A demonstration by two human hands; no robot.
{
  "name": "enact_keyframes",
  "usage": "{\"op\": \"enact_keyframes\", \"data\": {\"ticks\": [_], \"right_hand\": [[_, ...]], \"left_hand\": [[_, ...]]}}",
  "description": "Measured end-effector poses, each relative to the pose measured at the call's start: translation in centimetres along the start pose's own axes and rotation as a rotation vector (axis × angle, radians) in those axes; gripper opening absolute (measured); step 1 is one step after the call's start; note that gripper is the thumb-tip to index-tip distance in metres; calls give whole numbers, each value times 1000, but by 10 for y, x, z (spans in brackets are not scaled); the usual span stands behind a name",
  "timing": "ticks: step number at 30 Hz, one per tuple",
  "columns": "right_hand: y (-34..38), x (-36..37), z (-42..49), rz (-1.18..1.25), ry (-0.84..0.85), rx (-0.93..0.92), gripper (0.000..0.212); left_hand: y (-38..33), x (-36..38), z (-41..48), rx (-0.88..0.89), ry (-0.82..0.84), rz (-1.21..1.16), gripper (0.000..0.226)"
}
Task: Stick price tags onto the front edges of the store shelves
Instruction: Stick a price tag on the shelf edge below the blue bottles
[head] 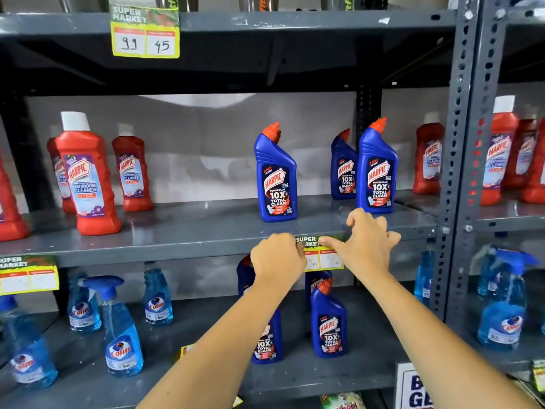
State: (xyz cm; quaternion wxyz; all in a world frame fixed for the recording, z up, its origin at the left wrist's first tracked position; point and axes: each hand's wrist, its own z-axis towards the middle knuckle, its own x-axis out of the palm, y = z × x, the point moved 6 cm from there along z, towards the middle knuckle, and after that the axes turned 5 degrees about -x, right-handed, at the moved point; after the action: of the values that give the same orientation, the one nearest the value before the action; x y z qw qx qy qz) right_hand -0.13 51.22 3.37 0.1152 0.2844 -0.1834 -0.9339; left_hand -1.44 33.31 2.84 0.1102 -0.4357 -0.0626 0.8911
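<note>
- Both hands press a price tag against the front edge of the middle shelf.
- The left hand covers the tag's left side, its fingers curled in on the tag.
- The right hand lies over the tag's right top corner, fingers spread, forefinger flat along the tag's green header.
- Blue bottles stand on the shelf just behind the tag.
- Another tag hangs from the top shelf, a third at far left.
</note>
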Motion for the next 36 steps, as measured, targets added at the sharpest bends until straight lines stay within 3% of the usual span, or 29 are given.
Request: {"op": "enact_keyframes", "data": {"ticks": [4, 7, 12, 17, 20, 22, 24, 27, 31, 34, 36], "right_hand": [[-10, -2, 0, -45, -5, 56, 71], [-13, -1, 1, 23, 9, 55, 69], [-16, 1, 0, 129, 11, -8, 62], [-26, -3, -15, 208, 16, -113, 41], [-29, -5, -52, 217, -122, -184, 24], [-21, 9, -86, 244, -160, -217, 13], [-5, 45, -119, 247, -46, -275, 10], [25, 120, -173, 186, 301, -390, 14], [65, 198, -235, 171, 659, -471, 20], [89, 243, -270, 42, 1003, -524, 54], [99, 260, -280, -21, 1113, -514, 59]], "left_hand": [[9, -7, 11, -30, 18, 106, 41], [15, -9, 16, -33, 28, 100, 49], [18, -3, 12, 5, 12, 76, 44], [36, -8, -1, 116, -29, 20, 45], [94, 9, -35, 134, -63, 35, 62], [147, 35, -65, 94, 12, 98, 70], [207, 68, -98, -70, 194, 127, 69], [276, 117, -160, -236, 487, 196, 52], [295, 157, -220, -325, 808, 122, 39], [288, 172, -229, -504, 880, -235, 46], [299, 192, -234, -844, 848, -620, 88]]}}
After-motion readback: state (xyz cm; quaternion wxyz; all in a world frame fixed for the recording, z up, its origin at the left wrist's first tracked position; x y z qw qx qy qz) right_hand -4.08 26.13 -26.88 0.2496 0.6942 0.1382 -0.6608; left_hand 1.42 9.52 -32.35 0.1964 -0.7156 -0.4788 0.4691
